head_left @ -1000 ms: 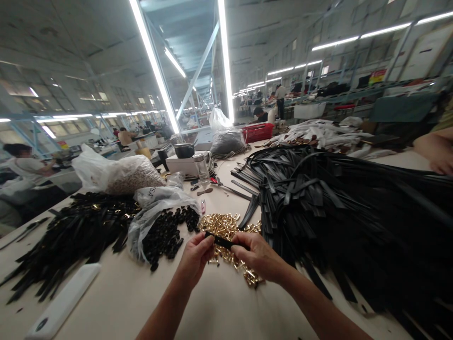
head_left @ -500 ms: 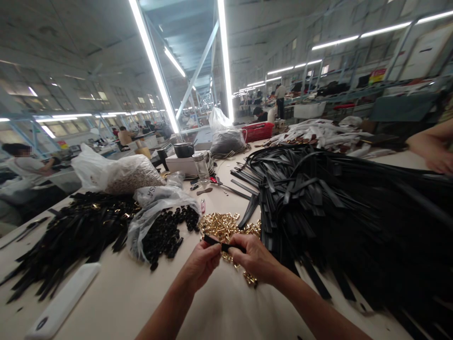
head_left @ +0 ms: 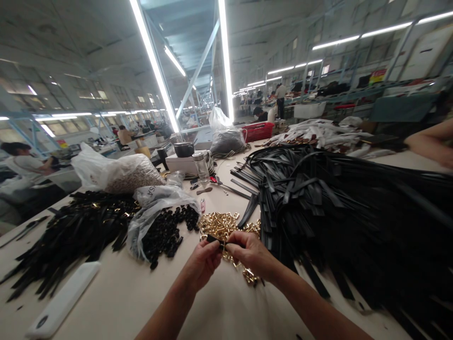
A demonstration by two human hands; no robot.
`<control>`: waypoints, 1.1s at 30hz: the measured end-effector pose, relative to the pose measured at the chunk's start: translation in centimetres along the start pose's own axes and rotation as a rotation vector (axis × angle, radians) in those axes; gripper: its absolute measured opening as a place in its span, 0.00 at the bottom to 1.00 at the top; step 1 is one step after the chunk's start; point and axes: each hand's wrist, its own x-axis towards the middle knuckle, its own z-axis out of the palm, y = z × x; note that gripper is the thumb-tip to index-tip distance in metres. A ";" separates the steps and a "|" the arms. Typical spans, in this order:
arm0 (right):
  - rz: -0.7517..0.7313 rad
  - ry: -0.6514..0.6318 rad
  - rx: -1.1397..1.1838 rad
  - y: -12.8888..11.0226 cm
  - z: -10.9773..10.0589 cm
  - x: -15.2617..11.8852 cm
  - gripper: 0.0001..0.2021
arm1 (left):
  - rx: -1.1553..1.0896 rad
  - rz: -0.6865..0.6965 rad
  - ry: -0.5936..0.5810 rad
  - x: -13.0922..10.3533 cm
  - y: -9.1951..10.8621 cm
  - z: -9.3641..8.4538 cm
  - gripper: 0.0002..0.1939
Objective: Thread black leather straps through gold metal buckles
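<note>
Both my hands pinch a short black strap [head_left: 213, 239] above the middle of the table. My left hand [head_left: 201, 265] is closed on its left end, thumb on top. Close beside it, my right hand [head_left: 252, 254] grips the strap's right part with bent fingers. A small gold-coloured glint shows on the strap between the fingertips, too small to make out fully. Just beyond and under my hands lies a heap of gold metal buckles [head_left: 220, 225]. Small black loops [head_left: 170, 231] spill from a clear plastic bag [head_left: 136, 236] to the left.
A big pile of long black straps [head_left: 304, 189] covers the right side. Black straps with gold fittings [head_left: 81, 226] lie at left, near a white oblong device [head_left: 65, 300]. Farther back stand a glass jar [head_left: 201, 167], a dark mug [head_left: 184, 149] and a red basket [head_left: 258, 131]. Another person's arm [head_left: 430, 144] rests at right.
My right fingertips have shifted slightly left along the strap, closer to the left hand, and a gold glint now shows between them. The other person's hand at right has moved a little.
</note>
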 end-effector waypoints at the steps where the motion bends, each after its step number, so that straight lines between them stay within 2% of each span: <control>1: 0.015 -0.007 -0.001 -0.1 0.0 0.0 0.08 | -0.009 -0.002 -0.013 0.0 0.0 -0.1 0.12; 6: 0.077 -0.061 -0.002 -0.6 0.2 -0.4 0.08 | -0.022 -0.022 -0.093 -0.1 -0.1 -0.6 0.11; 11: 0.037 -0.045 -0.052 -0.8 0.3 -0.5 0.09 | 0.049 -0.002 -0.057 -0.1 -0.2 -0.3 0.14; 17: -0.110 0.117 -0.319 -0.5 0.1 -0.2 0.08 | 0.387 0.335 0.047 0.0 -0.7 0.4 0.13; 21: -0.123 0.195 -0.363 -0.4 0.0 -0.1 0.08 | 0.481 0.454 0.098 -0.6 -0.6 0.6 0.12; 26: -0.096 0.221 -0.320 -1.0 -0.7 -0.2 0.10 | 0.360 0.369 -0.015 -0.9 -0.2 0.3 0.12; 30: -0.073 0.125 -0.270 -0.9 -0.7 -0.3 0.11 | 0.334 0.291 -0.048 -0.8 -0.1 0.5 0.13; 33: -0.041 0.055 -0.204 -0.5 -0.4 -0.4 0.11 | 0.383 0.203 -0.114 -0.9 0.1 0.8 0.20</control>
